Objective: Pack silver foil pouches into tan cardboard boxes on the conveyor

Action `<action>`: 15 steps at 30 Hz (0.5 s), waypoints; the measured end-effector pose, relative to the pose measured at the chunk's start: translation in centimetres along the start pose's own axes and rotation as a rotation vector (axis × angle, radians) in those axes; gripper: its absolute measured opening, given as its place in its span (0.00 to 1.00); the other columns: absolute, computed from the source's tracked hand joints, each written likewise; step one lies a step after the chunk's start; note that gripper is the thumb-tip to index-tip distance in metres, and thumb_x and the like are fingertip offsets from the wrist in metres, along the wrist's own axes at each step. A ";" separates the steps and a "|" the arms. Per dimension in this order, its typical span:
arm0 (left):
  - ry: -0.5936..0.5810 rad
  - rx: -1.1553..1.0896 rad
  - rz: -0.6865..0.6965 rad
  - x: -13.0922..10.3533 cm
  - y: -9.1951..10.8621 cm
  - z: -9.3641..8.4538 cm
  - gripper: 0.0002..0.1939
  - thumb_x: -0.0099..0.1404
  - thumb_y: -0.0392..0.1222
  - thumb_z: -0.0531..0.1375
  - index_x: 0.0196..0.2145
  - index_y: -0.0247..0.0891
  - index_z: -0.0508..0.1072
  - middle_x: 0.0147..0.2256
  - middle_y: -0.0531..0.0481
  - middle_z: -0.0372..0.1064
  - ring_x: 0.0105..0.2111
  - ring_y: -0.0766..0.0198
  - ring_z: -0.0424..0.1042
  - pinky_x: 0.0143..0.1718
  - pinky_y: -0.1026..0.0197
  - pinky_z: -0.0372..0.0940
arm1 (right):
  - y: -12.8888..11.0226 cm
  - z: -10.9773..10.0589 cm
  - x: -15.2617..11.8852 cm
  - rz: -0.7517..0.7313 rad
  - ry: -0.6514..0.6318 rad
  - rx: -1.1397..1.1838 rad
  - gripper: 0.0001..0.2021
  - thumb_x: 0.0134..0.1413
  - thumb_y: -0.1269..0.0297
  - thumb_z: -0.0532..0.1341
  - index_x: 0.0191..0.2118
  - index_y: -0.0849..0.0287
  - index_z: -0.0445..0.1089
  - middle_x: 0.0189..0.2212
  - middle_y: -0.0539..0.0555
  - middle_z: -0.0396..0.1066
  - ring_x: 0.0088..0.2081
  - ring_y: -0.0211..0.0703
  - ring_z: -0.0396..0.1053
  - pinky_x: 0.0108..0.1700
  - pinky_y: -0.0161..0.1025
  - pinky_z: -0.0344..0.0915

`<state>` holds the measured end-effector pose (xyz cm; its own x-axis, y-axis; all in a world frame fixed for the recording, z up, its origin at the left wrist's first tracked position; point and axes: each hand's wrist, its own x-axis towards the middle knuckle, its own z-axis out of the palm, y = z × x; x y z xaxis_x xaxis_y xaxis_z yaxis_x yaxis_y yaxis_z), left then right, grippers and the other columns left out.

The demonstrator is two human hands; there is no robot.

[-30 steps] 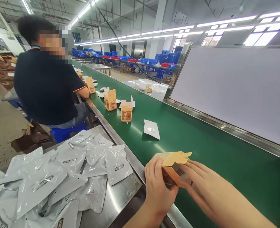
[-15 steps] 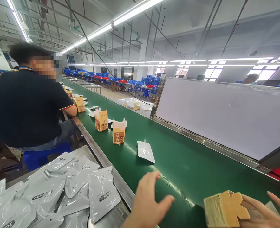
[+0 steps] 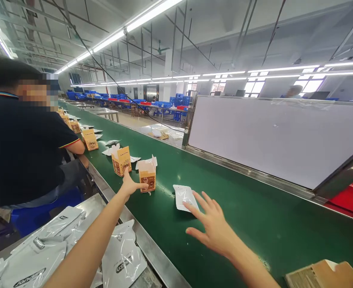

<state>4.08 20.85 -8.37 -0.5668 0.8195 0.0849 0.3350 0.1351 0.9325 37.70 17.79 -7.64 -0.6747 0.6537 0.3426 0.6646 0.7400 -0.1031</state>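
On belt [image 3: 254,224], pouch [image 3: 184,197] touches right fingers [image 3: 194,205] (spread).

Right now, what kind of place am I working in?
Most likely a factory packing line: a long green conveyor belt carries open orange cartons, grey pouches lie piled on a steel side table, and blue crates are stacked far back.
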 end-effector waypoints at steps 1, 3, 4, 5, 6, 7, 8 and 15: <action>-0.027 -0.031 0.009 0.6 -0.3 0.4 0.65 0.32 0.38 0.73 0.62 0.34 0.40 0.64 0.29 0.37 0.65 0.42 0.40 0.63 0.43 0.42 | 0.1 2.2 1.7 0.032 -0.055 0.017 0.31 0.50 0.54 0.65 0.60 0.45 0.59 0.64 0.60 0.48 0.63 0.72 0.45 0.54 0.72 0.52; -0.091 -0.094 0.035 1.4 -0.7 1.3 0.65 0.32 0.36 0.73 0.62 0.36 0.39 0.64 0.30 0.38 0.64 0.43 0.42 0.63 0.43 0.44 | 0.9 5.9 4.2 0.046 -0.077 0.041 0.31 0.47 0.58 0.67 0.58 0.47 0.63 0.62 0.63 0.52 0.60 0.74 0.50 0.51 0.72 0.55; -0.133 -0.126 0.047 1.6 -0.9 1.7 0.63 0.33 0.35 0.72 0.62 0.37 0.40 0.63 0.31 0.42 0.63 0.44 0.47 0.61 0.44 0.49 | 1.5 7.3 4.8 0.045 -0.063 0.059 0.27 0.49 0.63 0.66 0.57 0.49 0.65 0.61 0.64 0.55 0.59 0.71 0.54 0.51 0.68 0.59; -0.180 -0.158 0.055 1.8 -0.9 2.2 0.61 0.35 0.33 0.71 0.62 0.37 0.40 0.61 0.32 0.48 0.60 0.45 0.54 0.58 0.44 0.55 | 2.1 8.1 5.1 0.038 -0.035 0.080 0.23 0.51 0.70 0.62 0.54 0.50 0.68 0.59 0.63 0.59 0.57 0.66 0.59 0.50 0.62 0.63; -0.226 -0.185 0.061 1.9 -1.0 2.7 0.58 0.37 0.32 0.69 0.61 0.37 0.41 0.58 0.33 0.54 0.56 0.47 0.62 0.54 0.46 0.61 | 2.6 8.5 5.1 0.032 0.000 0.106 0.21 0.52 0.77 0.58 0.51 0.51 0.71 0.57 0.61 0.62 0.55 0.61 0.62 0.50 0.55 0.65; -0.261 -0.205 0.069 1.8 -0.9 3.1 0.55 0.39 0.30 0.67 0.61 0.37 0.42 0.55 0.36 0.60 0.51 0.50 0.67 0.50 0.48 0.65 | 3.2 8.4 4.9 0.029 0.042 0.136 0.22 0.53 0.82 0.52 0.48 0.52 0.72 0.56 0.59 0.64 0.54 0.55 0.65 0.51 0.49 0.66; -0.283 -0.215 0.081 1.6 -0.8 3.6 0.52 0.40 0.29 0.65 0.60 0.36 0.45 0.51 0.38 0.64 0.47 0.52 0.70 0.47 0.50 0.67 | 3.6 7.9 4.6 0.033 0.089 0.170 0.25 0.53 0.84 0.48 0.45 0.53 0.73 0.54 0.57 0.66 0.52 0.50 0.66 0.51 0.45 0.66; -0.318 -0.178 0.265 -5.8 2.2 6.7 0.41 0.39 0.29 0.64 0.52 0.41 0.59 0.48 0.47 0.66 0.49 0.54 0.67 0.52 0.51 0.63 | 2.9 -1.4 1.8 0.241 0.572 0.750 0.15 0.56 0.63 0.61 0.50 0.53 0.62 0.40 0.55 0.74 0.36 0.45 0.74 0.30 0.34 0.71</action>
<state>13.16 20.08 -9.16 -0.2095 0.9472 0.2429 0.2873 -0.1778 0.9412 38.87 20.88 -6.00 -0.1579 0.7717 0.6161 0.2533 0.6347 -0.7301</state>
